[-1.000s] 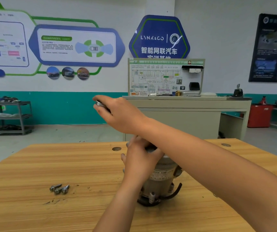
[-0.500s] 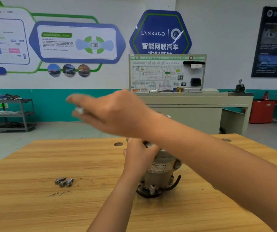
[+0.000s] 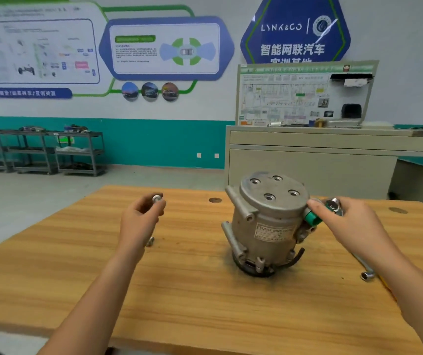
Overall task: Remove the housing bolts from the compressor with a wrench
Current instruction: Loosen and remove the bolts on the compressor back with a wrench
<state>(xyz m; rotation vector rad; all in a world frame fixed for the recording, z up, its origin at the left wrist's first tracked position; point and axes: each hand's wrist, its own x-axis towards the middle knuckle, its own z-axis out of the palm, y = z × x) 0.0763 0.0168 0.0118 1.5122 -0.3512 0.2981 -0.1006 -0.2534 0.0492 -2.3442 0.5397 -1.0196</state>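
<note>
Open tabletop (image 3: 192, 298) runs left of the compressor (image 3: 266, 221) (one bolt (image 3: 150, 241) lies there); a wrench (image 3: 364, 268) lies right.

The wall (image 3: 205, 111) is white above a teal band (image 3: 154, 142), hung with a blue hexagonal sign (image 3: 294, 34) and info panels (image 3: 164, 49). Grey metal shelving carts (image 3: 77, 155) stand on the pale floor (image 3: 38, 201) at left. At right, a beige cabinet (image 3: 307, 170) carries a wiring-diagram board (image 3: 294, 96) behind the wooden bench (image 3: 179, 290).

Left hand (image 3: 138, 220) pinches bolt (image 3: 157, 198) — right hand (image 3: 353, 221) grips compressor (image 3: 264, 219).
</note>
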